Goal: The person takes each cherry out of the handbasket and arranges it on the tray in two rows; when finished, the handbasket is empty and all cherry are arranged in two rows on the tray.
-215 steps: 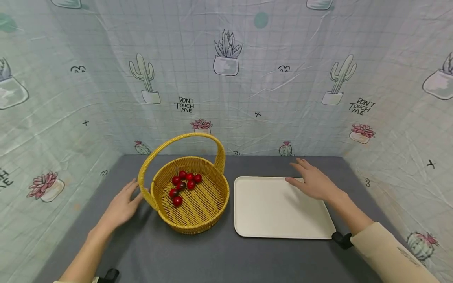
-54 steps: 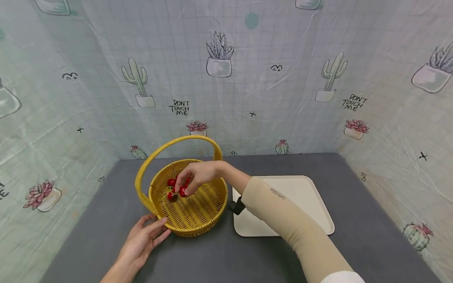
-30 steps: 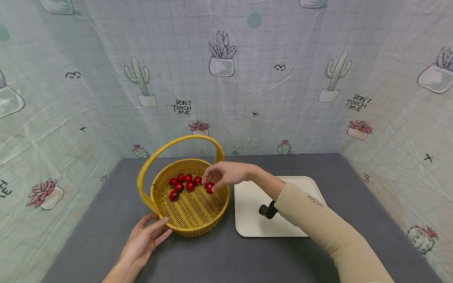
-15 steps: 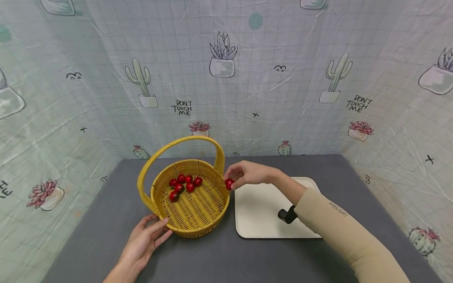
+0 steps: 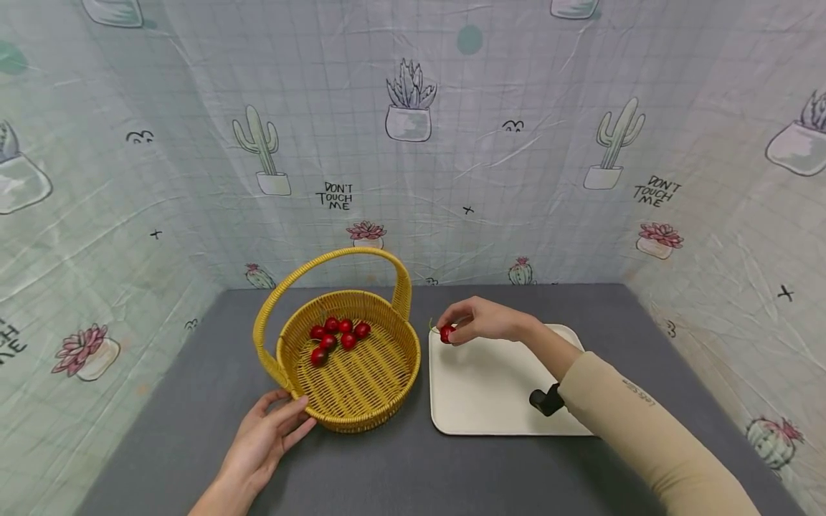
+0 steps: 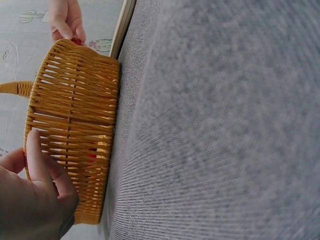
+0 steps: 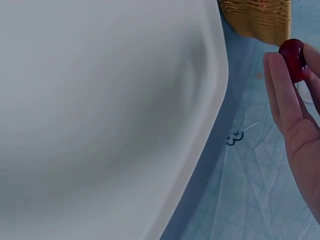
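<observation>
Near the right hand (image 5: 485,319), pinching a cherry (image 5: 447,335), lies the tray (image 5: 480,408); the left hand (image 5: 261,438) grips the basket (image 5: 371,383). Apparently mid-transfer, this calls for lowering.

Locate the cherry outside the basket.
In the head view, the right hand pinches the cherry above the far left corner of the tray, right of the basket.

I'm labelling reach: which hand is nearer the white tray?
Right: the right hand is raised by the tray, at its far left corner; the left hand is farther left, touching the basket.
</observation>
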A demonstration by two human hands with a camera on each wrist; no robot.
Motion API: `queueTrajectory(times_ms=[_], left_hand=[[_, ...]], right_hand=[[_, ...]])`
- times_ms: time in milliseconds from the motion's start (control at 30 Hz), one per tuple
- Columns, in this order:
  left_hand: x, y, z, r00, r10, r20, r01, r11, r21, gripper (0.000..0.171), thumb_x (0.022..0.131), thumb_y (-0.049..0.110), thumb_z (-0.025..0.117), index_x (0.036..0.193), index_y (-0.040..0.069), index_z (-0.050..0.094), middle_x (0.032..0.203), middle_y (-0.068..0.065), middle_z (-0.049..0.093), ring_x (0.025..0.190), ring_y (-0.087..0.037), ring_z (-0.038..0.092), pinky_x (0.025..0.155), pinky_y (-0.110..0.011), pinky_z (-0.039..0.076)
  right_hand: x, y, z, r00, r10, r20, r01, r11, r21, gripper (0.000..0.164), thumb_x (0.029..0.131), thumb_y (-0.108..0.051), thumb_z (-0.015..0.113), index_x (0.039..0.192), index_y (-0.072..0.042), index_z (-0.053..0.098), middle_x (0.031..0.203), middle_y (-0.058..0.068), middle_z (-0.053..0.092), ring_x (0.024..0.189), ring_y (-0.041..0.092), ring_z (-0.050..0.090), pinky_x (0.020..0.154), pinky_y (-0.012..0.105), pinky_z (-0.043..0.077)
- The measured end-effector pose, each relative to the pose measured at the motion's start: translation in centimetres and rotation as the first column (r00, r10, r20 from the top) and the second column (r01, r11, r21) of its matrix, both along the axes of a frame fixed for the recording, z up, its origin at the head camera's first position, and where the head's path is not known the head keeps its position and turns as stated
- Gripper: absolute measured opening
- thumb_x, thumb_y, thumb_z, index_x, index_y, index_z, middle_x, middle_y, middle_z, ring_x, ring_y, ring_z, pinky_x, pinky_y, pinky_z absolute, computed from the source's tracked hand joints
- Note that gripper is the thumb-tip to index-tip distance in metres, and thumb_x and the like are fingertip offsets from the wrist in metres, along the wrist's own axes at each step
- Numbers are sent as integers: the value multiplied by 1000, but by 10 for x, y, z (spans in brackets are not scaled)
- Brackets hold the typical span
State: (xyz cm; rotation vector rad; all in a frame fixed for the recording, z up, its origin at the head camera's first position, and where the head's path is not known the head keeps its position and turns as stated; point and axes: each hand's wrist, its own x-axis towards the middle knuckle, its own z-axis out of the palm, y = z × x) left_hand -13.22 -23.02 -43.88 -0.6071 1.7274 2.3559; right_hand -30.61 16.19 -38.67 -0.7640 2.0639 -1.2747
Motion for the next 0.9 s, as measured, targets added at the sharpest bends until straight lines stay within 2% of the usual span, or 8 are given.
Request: queueTrajectory(times_ms=[233,567,800,900], left_hand=[[0,0,0,1000,3,8,-3,1000,-4,41,102,10,66,126,11,33,118,-7,58,105,-18,68,95,-37,59],[-1,0,0,1000,0,9,0,1000,-6,40,103,10,65,127,11,32,117,-7,59,104,-17,68,95,-36,59],[-2,0,-1,1000,-3,5,3,1000,4,43,103,11,66,129,11,31,120,-7,59,105,-18,68,95,-37,58],[-2,0,-1,1000,0,8,0,1000,0,43,103,10,65,129,11,32,120,-8,59,104,-18,68,95,-37,59]], right_hand=[[-2,13,-16,997,-76,13,75,997,26,44,94,1,71,135,9,58,124,15,66,106,26,68,100,58,52],[-4,14,-34,989,-149,9,148,985,92,33,92,-2,75,123,4,65,113,14,68,100,22,66,93,48,59],[-1,11,-38,977,-204,-55,209,972,108,32,89,-4,78,119,5,68,111,13,70,99,20,66,83,29,56],[-1,11,-40,970,-234,-68,240,965,106,35,88,-4,78,119,7,67,110,14,68,99,22,63,81,29,55]])
